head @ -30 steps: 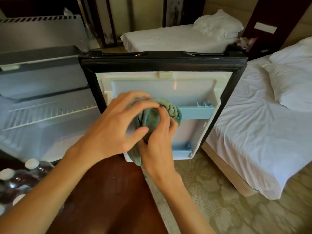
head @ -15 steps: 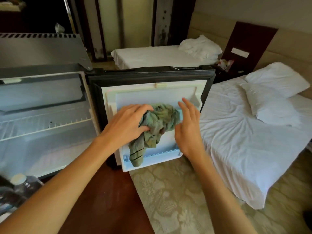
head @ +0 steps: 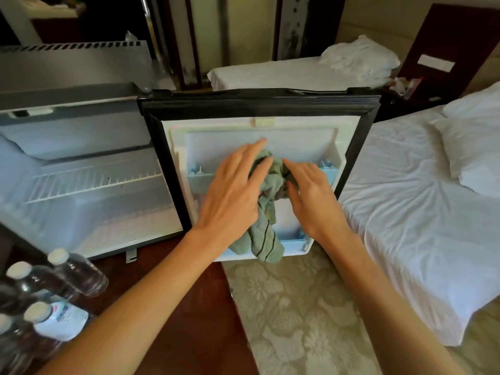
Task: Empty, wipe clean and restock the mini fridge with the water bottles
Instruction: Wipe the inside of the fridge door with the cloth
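Note:
The mini fridge [head: 81, 223] stands open at the left with nothing on its wire shelf [head: 92, 182]. Its door [head: 259, 104] is swung wide and shows its white inner side with a light-blue door shelf [head: 198, 177]. A green striped cloth [head: 266, 239] is bunched against the door's inner side and hangs down between my hands. My left hand [head: 235, 190] lies over the cloth with straight fingers pressing it. My right hand [head: 308, 196] has its fingertips and thumb curled into the cloth's right side. Several water bottles [head: 78, 272] with white caps stand at the lower left.
The fridge and bottles rest on a dark wooden top [head: 189, 320]. A bed with white sheets [head: 405, 226] lies close to the door's right. Patterned carpet [head: 297, 307] covers the floor below the door. A second bed [head: 270, 74] stands behind.
My left hand's fingers have straightened over the cloth. My right hand has moved from beside the cloth onto it and curled into it. Both hands have shifted up the door.

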`<state>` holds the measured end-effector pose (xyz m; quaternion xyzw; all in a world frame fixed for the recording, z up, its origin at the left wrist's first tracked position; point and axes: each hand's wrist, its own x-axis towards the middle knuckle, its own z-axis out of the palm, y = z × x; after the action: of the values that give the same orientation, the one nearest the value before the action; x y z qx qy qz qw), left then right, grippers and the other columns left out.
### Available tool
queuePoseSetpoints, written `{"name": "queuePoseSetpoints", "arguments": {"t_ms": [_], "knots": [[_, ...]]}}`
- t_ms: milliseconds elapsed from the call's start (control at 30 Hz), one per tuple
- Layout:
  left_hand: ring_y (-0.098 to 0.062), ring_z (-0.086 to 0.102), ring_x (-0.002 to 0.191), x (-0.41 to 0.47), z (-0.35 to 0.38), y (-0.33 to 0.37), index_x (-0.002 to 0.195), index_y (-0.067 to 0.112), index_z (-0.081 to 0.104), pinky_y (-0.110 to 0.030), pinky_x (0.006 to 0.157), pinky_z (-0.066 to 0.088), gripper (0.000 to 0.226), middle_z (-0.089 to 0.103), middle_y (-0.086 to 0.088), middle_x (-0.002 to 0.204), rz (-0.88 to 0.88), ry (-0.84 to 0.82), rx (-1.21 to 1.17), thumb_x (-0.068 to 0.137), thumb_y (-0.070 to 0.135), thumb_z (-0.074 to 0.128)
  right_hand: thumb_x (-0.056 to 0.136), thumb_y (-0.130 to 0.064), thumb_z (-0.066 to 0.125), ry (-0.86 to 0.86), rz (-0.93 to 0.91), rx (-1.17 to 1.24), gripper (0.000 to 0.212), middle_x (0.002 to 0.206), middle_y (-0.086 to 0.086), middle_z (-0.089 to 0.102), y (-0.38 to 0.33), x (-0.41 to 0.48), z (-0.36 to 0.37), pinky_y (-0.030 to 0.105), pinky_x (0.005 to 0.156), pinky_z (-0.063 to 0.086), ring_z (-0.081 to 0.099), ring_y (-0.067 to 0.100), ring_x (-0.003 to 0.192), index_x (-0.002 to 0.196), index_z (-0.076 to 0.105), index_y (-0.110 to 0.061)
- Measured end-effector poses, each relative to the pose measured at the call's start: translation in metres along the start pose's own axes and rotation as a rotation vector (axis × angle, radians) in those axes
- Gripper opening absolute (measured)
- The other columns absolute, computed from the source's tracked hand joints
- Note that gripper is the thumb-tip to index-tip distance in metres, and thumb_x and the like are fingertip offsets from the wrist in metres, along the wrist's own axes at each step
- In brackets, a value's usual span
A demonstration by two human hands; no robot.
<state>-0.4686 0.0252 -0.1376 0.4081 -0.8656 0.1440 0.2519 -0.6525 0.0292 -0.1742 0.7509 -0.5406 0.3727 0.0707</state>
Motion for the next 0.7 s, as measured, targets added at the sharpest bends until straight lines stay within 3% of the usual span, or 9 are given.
{"name": "queuePoseSetpoints", "arguments": {"t_ms": [67,167,300,400,500,567,700], "knots": [[-0.031,0.039,0.136,-0.005,0.004,0.007,0.142,0.005,0.046,-0.043,0.114,0.03,0.069,0.043,-0.014,0.148,0.096,0.021,0.019,0.075,-0.003,0.056,0.094,0.002,0.048,0.02,0.014,0.009,0.045,0.113,0.016,0.064,-0.004,-0.006,0.0,0.048,0.095,0.045,0.056,0.035,0.103,0.139,0.05,0.002],[-0.031,0.042,0.137,-0.015,0.016,0.007,0.142,0.002,0.046,-0.044,0.116,0.029,0.057,0.05,-0.014,0.144,0.128,0.048,0.122,0.086,-0.001,0.044,0.091,0.007,0.048,0.032,0.014,-0.04,0.054,0.109,0.018,0.061,-0.01,-0.015,0.002,0.049,0.098,0.044,0.054,0.036,0.103,0.144,0.041,0.006],[-0.029,0.031,0.144,-0.024,0.016,-0.005,0.15,0.005,0.033,-0.045,0.114,0.031,0.058,0.037,-0.009,0.154,0.139,-0.03,0.198,0.094,0.001,0.047,0.088,0.009,0.05,0.026,-0.007,-0.07,0.061,0.111,0.02,0.057,-0.01,-0.019,0.003,0.052,0.103,0.04,0.052,0.038,0.105,0.147,0.035,0.006],[-0.028,0.022,0.147,-0.032,0.008,-0.015,0.155,0.009,0.02,-0.044,0.114,0.031,0.064,0.024,-0.005,0.16,0.138,-0.108,0.226,0.094,-0.004,0.034,0.089,0.006,0.048,0.024,-0.019,-0.063,0.059,0.111,0.018,0.057,-0.006,-0.019,0.002,0.049,0.099,0.04,0.052,0.037,0.102,0.147,0.037,0.004],[-0.027,0.019,0.148,-0.042,0.006,-0.024,0.155,0.009,0.018,-0.043,0.113,0.033,0.067,0.022,-0.003,0.161,0.137,-0.106,0.263,0.091,-0.011,0.014,0.091,0.0,0.047,0.034,-0.036,-0.058,0.055,0.115,0.017,0.057,-0.007,-0.024,0.003,0.046,0.1,0.038,0.052,0.035,0.103,0.145,0.04,0.004],[-0.027,0.022,0.147,-0.047,0.004,-0.03,0.154,0.008,0.022,-0.044,0.112,0.036,0.067,0.025,-0.003,0.16,0.127,-0.073,0.241,0.09,-0.013,0.02,0.092,-0.001,0.048,0.032,-0.045,-0.041,0.054,0.116,0.016,0.057,-0.007,-0.027,0.003,0.045,0.102,0.037,0.051,0.034,0.105,0.146,0.041,0.003],[-0.026,0.026,0.146,-0.056,-0.004,-0.05,0.152,0.007,0.028,-0.043,0.113,0.036,0.074,0.03,-0.003,0.158,0.06,-0.057,0.192,0.087,-0.014,0.054,0.093,-0.003,0.049,0.054,-0.047,-0.044,0.05,0.117,0.015,0.059,-0.005,-0.026,0.005,0.045,0.104,0.037,0.054,0.034,0.105,0.143,0.046,0.003]]}}
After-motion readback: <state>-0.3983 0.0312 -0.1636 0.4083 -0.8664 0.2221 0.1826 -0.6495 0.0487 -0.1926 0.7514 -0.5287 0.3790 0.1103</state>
